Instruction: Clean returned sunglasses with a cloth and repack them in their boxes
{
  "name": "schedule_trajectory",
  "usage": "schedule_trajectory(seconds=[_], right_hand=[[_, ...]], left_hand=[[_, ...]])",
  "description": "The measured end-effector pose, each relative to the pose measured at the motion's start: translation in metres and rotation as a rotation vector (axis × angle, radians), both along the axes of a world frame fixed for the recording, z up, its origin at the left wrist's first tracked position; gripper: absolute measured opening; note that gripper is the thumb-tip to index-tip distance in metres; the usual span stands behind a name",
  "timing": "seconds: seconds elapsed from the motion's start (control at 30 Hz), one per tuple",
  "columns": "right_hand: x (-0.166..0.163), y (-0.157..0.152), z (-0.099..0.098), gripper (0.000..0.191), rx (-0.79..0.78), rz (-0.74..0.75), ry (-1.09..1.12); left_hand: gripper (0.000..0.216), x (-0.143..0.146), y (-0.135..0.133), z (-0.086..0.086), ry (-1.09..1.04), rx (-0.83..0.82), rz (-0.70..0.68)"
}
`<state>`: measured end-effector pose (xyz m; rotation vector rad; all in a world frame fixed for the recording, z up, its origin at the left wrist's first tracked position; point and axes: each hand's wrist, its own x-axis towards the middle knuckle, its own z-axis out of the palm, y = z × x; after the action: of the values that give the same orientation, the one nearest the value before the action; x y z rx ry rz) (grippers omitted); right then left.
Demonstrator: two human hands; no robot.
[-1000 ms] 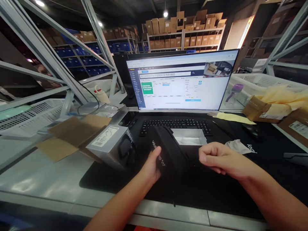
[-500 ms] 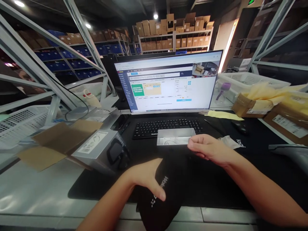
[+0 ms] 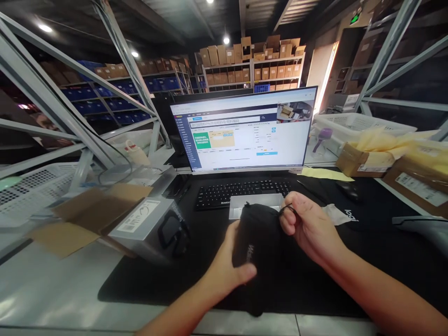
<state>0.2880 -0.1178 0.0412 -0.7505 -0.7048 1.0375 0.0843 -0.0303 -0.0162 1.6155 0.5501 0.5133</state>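
Note:
A black drawstring pouch with pale lettering hangs upright above the desk mat. My left hand is wrapped round its left side, thumb across the front. At the pouch's upper right, my right hand pinches the thin black cord with closed fingers. Behind the pouch, a small clear plastic tray rests against the keyboard, partly hidden. To the left, a grey and black product box with a white label sits beside an open cardboard carton.
A monitor stands behind the keyboard. On the right are a mouse, a crumpled white packet, a grey device and cardboard boxes with yellow packing. White baskets and metal frame bars flank the desk.
The pouch has risen from the mat's front edge toward the tray and now stands upright. My left hand has moved up with it, and the cord now shows in my right hand.

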Motion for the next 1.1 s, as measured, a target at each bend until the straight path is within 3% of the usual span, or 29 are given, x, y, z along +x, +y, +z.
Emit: schedule_trajectory(seconds=[0.17,0.3,0.43,0.6,0.73,0.9,1.0,1.1], right_hand=[[-0.028,-0.013,-0.01,0.034,0.055,-0.017,0.023],[-0.045,-0.029,-0.016,0.03,0.139,0.103,-0.023],[-0.043,-0.03,-0.015,0.028,0.11,0.332,-0.113],[-0.04,-0.025,-0.009,0.034,0.045,0.311,0.026],[-0.032,-0.025,-0.001,0.041,-0.025,0.318,-0.081],[0.009,-0.015,0.017,0.048,-0.299,0.246,-0.238],[0.025,-0.005,0.018,0.051,-0.334,0.231,-0.228],[0.03,0.005,0.008,0.05,-0.363,0.25,-0.228]], left_hand=[[0.146,-0.002,-0.042,-0.014,0.221,0.443,0.351],[0.133,0.005,-0.053,-0.021,0.199,0.581,0.463],[0.106,0.006,-0.035,-0.017,0.087,0.477,0.313],[0.113,0.001,-0.03,-0.023,0.104,0.569,0.327],[0.111,-0.002,-0.033,-0.027,0.098,0.7,0.342],[0.107,-0.008,-0.023,0.005,0.244,0.915,0.187],[0.108,-0.009,-0.019,0.025,0.331,0.921,0.055],[0.113,-0.008,-0.019,0.035,0.393,0.984,-0.108]])
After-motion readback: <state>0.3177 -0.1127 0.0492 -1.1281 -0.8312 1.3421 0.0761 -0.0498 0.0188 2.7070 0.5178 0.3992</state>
